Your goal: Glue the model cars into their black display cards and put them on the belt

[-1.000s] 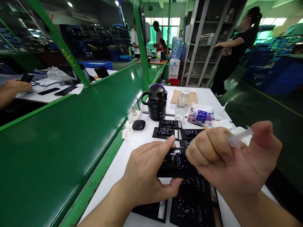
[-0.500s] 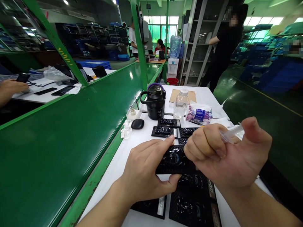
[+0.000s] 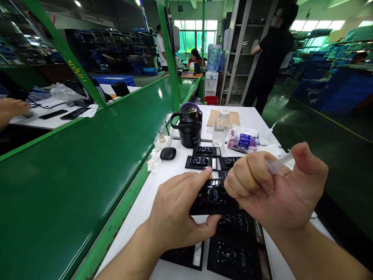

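Note:
My left hand [image 3: 177, 212] is closed on a black plate [image 3: 212, 196] bearing a glossy model that looks like a car. Its thumb and fingers grip the plate's left end. Curled around a translucent plastic syringe [image 3: 278, 163], my right hand [image 3: 279, 190] has its thumb raised at the plunger end. The syringe's tip is hidden behind my fingers, which are at the plate's right side. Under and in front of my hands lie larger black plates [image 3: 237, 256] with similar models and label strips. Smaller plates [image 3: 201, 162] of the same kind lie just beyond.
Behind the plates stand a black jug [image 3: 190, 128] with a handle and a clear bottle [image 3: 221, 128]. A tissue pack [image 3: 244, 140] lies at right, a black oval case [image 3: 168, 153] at left. A green partition [image 3: 87, 167] borders the table. A person [image 3: 271, 58] stands by the cabinet.
The view has shifted slightly, so the scene sits a little further left. Both hands keep their grip with almost no visible movement. The person by the cabinet has turned slightly.

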